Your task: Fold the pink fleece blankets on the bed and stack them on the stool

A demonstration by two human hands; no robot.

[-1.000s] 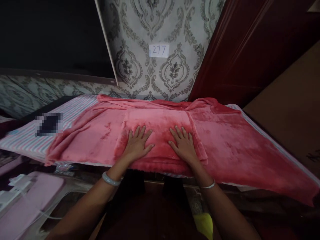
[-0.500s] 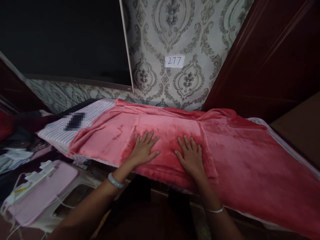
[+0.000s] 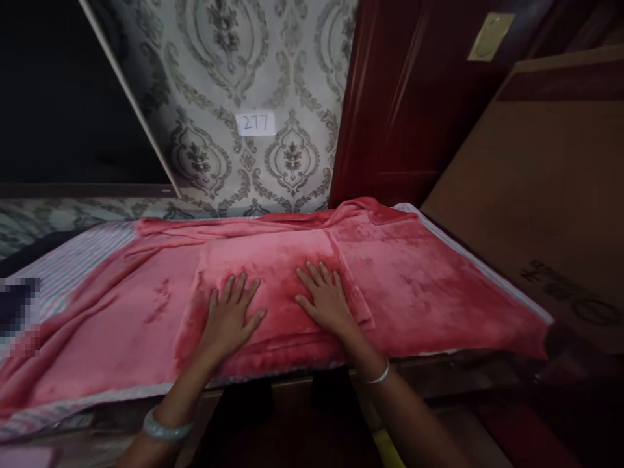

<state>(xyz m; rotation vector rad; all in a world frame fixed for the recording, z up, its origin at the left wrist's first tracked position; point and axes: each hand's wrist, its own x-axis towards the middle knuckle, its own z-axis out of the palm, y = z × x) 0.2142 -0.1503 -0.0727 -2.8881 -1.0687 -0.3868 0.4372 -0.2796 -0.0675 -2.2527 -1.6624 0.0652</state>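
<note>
A red plush blanket [image 3: 429,286] is spread across a table, with a folded layer [image 3: 273,260] of the same cloth on top in the middle. Both my hands lie flat on that folded layer, fingers spread. My left hand [image 3: 229,318] rests near its left part, and a pale bangle [image 3: 163,426] is on that wrist. My right hand [image 3: 326,302] presses near the layer's right edge, with a thin silver bracelet [image 3: 377,376] on the wrist. Neither hand holds anything.
A striped cloth [image 3: 73,260] covers the table under the blanket at the left. Patterned wallpaper with a paper label "277" [image 3: 255,123] is behind. A dark red door [image 3: 414,97] and a brown cardboard box [image 3: 536,195] stand at the right. A dark screen [image 3: 58,97] fills the upper left.
The view has swung to the right, so the box and door now show more. Both hands stay flat on the folded layer, in about the same spots.
</note>
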